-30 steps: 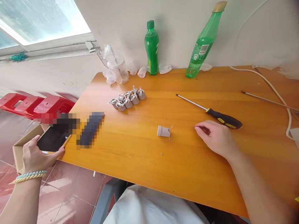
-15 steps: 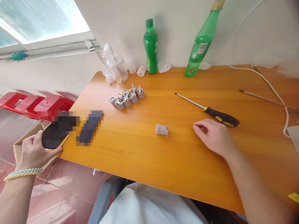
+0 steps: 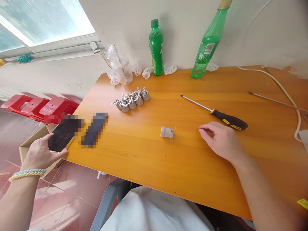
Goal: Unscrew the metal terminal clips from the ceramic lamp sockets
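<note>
Left hand (image 3: 40,152) clasps a dark phone (image 3: 61,138)
Should feel stiff, slick, safest by its edges; right hand (image 3: 221,140) pinched closed, contents unclear

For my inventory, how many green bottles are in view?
2: the green-capped bottle stands at the back of the table, and the tan-capped bottle stands to its right.

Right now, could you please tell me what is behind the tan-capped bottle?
A white net and the wall show behind the bottle; what its lower half covers is hidden.
</note>
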Demonstrator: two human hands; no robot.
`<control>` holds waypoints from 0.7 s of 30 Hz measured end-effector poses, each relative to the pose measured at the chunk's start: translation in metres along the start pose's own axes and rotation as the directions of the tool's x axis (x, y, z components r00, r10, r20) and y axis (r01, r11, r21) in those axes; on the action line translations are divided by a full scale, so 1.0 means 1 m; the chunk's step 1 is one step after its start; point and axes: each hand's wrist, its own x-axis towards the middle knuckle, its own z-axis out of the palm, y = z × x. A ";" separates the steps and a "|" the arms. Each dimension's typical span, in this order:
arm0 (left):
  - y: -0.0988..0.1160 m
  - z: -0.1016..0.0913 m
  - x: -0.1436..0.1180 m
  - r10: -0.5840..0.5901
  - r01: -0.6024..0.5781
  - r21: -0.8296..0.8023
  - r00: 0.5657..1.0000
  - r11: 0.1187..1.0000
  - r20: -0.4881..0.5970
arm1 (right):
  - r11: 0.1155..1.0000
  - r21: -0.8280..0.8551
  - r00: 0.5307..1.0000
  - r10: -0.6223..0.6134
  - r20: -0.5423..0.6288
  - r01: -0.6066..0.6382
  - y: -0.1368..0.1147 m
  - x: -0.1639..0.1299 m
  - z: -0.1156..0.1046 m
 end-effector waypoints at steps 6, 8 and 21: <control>0.025 -0.017 -0.011 -0.078 0.067 0.124 0.993 0.990 0.085 | 1.000 -0.003 1.000 0.011 0.019 -0.011 0.000 0.000 0.002; 0.029 -0.022 -0.010 -0.059 0.046 0.132 0.993 0.990 0.102 | 1.000 0.001 0.999 0.021 0.025 -0.021 0.000 0.001 0.002; 0.025 -0.031 0.015 -0.091 0.026 0.184 0.931 0.983 0.353 | 1.000 -0.009 1.000 0.002 0.017 -0.002 0.000 0.001 0.003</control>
